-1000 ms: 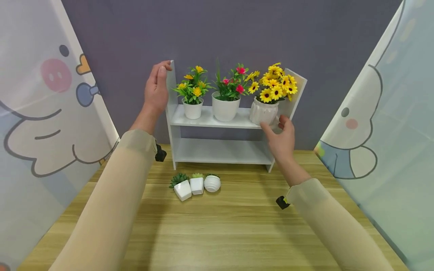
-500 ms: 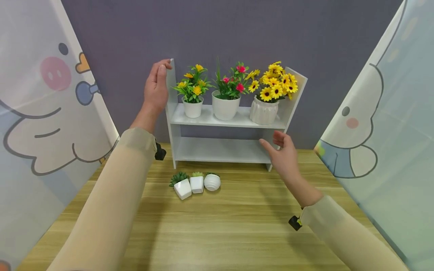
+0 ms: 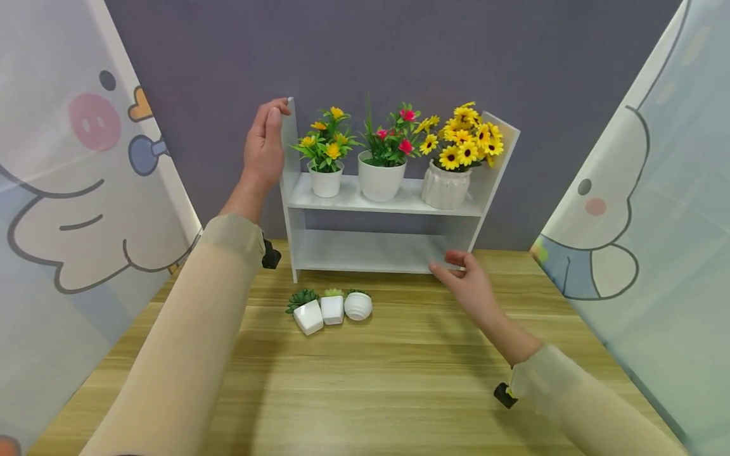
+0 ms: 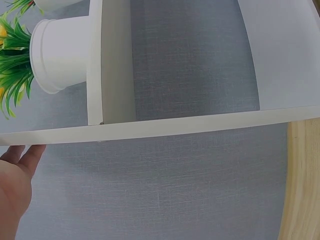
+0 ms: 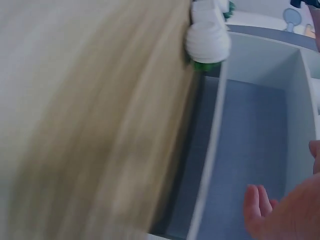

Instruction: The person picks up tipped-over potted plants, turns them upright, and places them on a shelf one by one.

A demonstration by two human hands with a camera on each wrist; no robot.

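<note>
On shelf [image 3: 365,250], fluted pot [image 3: 446,187], smooth pots [image 3: 382,180]

You work inside what looks like a small staged booth. A cartoon-printed panel [image 3: 74,209] and a second panel [image 3: 667,209] flank your wood-grain tabletop [image 3: 399,386], while a plain gray backdrop [image 3: 371,50] closes the rear behind a white shelf unit [image 3: 365,251].

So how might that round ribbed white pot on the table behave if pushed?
The round ribbed white pot may roll, since it lies on its curved side, though the square-sided white pot beside it could block one direction. Its ridges might help against slipping.
</note>
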